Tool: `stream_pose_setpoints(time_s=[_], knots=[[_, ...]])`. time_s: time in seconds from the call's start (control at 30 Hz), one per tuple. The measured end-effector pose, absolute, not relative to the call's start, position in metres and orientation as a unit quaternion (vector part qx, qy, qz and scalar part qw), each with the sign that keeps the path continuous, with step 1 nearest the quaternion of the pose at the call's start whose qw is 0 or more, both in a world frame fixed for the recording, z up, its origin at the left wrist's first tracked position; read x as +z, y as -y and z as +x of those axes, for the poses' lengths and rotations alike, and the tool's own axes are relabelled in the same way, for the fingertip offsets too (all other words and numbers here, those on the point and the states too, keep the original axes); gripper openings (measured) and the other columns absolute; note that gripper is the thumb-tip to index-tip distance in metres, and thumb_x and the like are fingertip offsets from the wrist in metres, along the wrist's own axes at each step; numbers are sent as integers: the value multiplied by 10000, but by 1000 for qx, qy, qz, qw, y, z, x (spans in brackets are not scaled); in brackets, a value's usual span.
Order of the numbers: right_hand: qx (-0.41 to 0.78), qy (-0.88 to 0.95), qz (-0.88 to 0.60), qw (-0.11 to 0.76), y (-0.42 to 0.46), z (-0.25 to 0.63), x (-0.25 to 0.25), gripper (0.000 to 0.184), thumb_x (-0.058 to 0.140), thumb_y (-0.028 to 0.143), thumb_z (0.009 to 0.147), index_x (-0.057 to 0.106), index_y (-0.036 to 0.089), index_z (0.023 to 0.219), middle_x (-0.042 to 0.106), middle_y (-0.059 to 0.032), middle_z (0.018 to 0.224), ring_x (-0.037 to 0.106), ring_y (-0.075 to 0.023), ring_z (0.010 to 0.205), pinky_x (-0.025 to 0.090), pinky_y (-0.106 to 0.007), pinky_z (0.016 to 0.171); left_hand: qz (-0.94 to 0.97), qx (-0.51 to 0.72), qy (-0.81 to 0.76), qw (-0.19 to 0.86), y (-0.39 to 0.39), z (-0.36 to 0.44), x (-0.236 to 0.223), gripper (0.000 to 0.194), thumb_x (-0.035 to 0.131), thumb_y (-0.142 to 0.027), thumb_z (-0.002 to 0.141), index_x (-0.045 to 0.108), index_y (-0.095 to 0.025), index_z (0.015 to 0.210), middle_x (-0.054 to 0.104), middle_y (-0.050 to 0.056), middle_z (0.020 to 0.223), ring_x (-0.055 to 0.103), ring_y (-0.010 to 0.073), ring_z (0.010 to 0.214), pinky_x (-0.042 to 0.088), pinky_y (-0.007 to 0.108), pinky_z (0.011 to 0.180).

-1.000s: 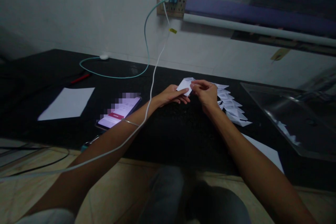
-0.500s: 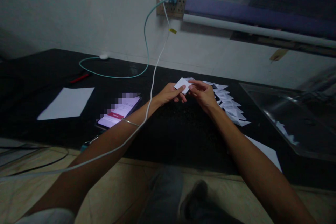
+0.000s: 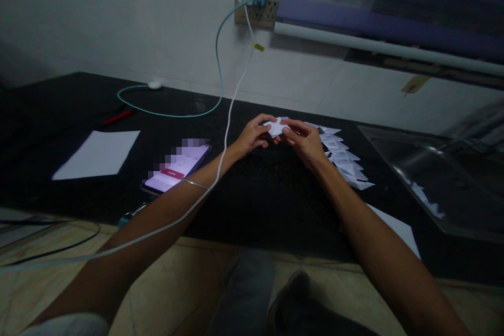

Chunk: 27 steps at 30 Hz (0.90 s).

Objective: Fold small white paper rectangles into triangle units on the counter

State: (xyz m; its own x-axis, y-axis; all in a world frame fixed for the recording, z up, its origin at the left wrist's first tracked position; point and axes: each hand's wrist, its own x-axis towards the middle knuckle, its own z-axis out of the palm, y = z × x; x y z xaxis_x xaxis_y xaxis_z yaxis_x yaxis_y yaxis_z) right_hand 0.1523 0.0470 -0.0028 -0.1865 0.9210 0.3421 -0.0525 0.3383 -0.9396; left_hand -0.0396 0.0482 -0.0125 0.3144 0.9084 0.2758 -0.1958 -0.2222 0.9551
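Note:
A small folded piece of white paper [image 3: 276,128] is held up between my two hands over the black counter. My left hand [image 3: 254,134] pinches its left side between thumb and fingers. On the other side my right hand [image 3: 305,139] grips the paper's right edge, thumb in front. Just past my right hand lies a row of folded white paper pieces [image 3: 344,157], overlapping one another with pointed ends to the right. My right hand partly hides the row's near side.
A white sheet [image 3: 98,155] and a lit phone [image 3: 177,168] lie on the left. Another sheet [image 3: 396,228] sits by my right forearm, near a sink [image 3: 444,168]. A white cable [image 3: 225,152] crosses over my left forearm. A red pen-like object [image 3: 118,117] rests farther back.
My left fingers have moved from beneath the paper to its upper left edge. The paper has changed from a flat square look to a narrower, bent outline.

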Motion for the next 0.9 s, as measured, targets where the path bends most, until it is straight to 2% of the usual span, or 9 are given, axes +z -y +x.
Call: stream_pose_setpoints(time_s=[0.17, 0.37, 0.6, 0.73, 0.9], knots=[[460, 631, -348, 519, -47, 154, -4, 383, 868, 498, 721, 800, 290, 1035, 780, -51, 1107, 733, -216, 923, 602, -444, 897, 582, 515, -332, 534, -39, -40, -1, 349, 714, -325, 813, 677, -197, 1135, 726, 91, 1058, 704, 169, 941, 490, 176, 604], [460, 626, -337, 532, -46, 153, -2, 315, 884, 472, 719, 812, 302, 974, 782, -34, 1081, 722, -203, 952, 605, -405, 875, 571, 538, -273, 558, -38, -43, -3, 355, 753, -323, 744, 667, -196, 1063, 692, 71, 1106, 677, 160, 911, 485, 188, 561], [412, 624, -368, 553, -51, 152, -5, 325, 809, 575, 775, 810, 283, 918, 774, -35, 940, 701, -188, 797, 613, -388, 759, 577, 535, -295, 541, -43, -42, -8, 372, 751, -424, 782, 688, -200, 1073, 707, 76, 1094, 681, 176, 943, 503, 207, 581], [396, 619, -383, 560, -55, 154, -9, 341, 805, 594, 771, 805, 270, 875, 746, -27, 828, 686, -182, 751, 608, -377, 731, 582, 544, -325, 509, -52, -40, -13, 345, 776, -470, 758, 725, -186, 947, 709, 73, 974, 650, 145, 809, 483, 221, 545], [424, 602, -380, 560, -54, 154, -9, 319, 835, 564, 735, 777, 267, 834, 747, -32, 876, 694, -190, 792, 615, -377, 731, 619, 534, -340, 465, -53, -42, -13, 334, 769, -504, 794, 764, -173, 843, 716, 69, 862, 578, 98, 644, 465, 235, 537]])
